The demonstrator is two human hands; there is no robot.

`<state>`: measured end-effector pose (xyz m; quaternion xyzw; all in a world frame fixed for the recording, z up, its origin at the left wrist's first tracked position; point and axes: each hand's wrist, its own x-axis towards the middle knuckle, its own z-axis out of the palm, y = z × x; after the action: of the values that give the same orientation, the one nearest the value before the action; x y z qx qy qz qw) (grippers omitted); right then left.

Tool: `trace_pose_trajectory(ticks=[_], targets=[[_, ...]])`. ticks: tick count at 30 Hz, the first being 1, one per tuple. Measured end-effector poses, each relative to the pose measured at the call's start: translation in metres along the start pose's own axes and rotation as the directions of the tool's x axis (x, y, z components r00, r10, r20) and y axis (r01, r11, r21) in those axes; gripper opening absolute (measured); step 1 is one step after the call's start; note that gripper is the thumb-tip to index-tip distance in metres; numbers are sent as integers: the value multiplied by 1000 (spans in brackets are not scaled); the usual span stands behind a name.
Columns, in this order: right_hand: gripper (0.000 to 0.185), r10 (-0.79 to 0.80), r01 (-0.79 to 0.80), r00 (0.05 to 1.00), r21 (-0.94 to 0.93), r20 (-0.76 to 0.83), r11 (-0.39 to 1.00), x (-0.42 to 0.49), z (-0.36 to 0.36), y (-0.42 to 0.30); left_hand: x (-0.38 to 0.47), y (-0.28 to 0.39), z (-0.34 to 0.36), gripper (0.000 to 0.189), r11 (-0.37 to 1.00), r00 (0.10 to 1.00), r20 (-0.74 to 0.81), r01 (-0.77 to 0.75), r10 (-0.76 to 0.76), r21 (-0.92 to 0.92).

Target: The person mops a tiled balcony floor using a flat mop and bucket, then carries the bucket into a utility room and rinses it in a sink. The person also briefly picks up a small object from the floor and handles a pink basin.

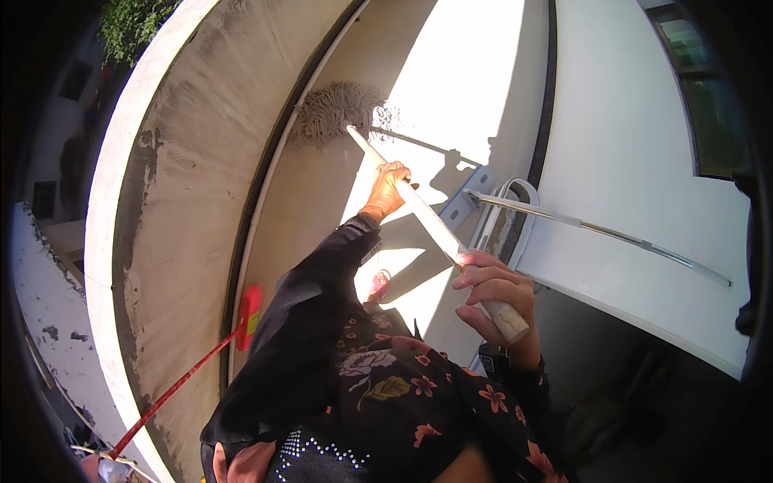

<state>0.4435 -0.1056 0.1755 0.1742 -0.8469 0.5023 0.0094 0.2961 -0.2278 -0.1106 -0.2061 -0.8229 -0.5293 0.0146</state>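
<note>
A string mop with a pale handle [432, 220] slants across the middle of the view. My left hand [388, 188] grips the handle partway down, nearer the mop head. Close to the handle's top end, my right hand [498, 293] is wrapped around it. The grey string mop head [338, 111] lies spread on the floor [314, 187] near the left wall, mostly in shade, with its right edge in bright sun. One sandalled foot [380, 282] shows below my left arm.
A red broom [247, 318] leans by the low parapet wall [199, 157] on the left. At right, a flat mop with a metal pole [610, 234] leans against the white wall [616, 121]. Beside it are white pipes [524, 184]. A window [706, 96] is at upper right.
</note>
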Motion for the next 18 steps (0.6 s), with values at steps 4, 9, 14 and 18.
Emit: trace_pose_trajectory(ticks=[4,9,14,18], targets=[[12,-9,-3,979,-61,-204,998,71,57,52,69,-50,-33,39,953,988,-54,154,-145,261],[11,68,-49,952,72,-297,996,102,52,72,90,-35,-37,31,992,987,-94,-129,129,2],[12,154,-146,951,47,-267,988,80,24,17,58,22,-27,24,989,998,-44,-58,52,-139],[11,228,-215,948,84,-221,973,79,-17,-39,38,77,-28,24,951,993,-31,-117,113,-286]])
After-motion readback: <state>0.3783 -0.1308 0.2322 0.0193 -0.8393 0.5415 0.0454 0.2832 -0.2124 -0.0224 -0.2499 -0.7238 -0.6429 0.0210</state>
